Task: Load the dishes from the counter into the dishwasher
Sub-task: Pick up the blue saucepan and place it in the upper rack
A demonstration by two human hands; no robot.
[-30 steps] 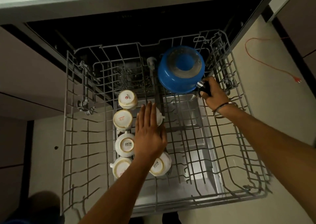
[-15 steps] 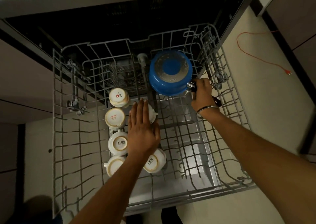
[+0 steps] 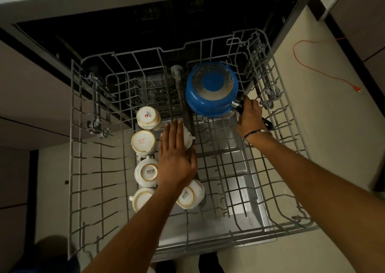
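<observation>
The right hand (image 3: 251,116) grips the black handle (image 3: 239,106) of the blue saucepan (image 3: 211,90), which sits upside down at the far right of the pulled-out dishwasher rack (image 3: 71,147), base up so that water would drain out of it rather than pool. The pan's rim rests down among the wires, as far as can be told, and the grip on the handle looks meant to steady it while it settles. The pan's long axis runs from the bowl out along the handle, pointing toward the near right, and the mouth faces down. The left hand (image 3: 176,158) lies flat with fingers straight and together, holding nothing, over a white cup (image 3: 186,136) in the middle of the rack; this probably keeps the cup from tipping or being knocked as the pan goes in just beyond it. More upturned cups (image 3: 145,171) stand in a row to its left, bases up, and another lies near the left wrist. An orange cable (image 3: 312,66) trails on the floor to the far right.
</observation>
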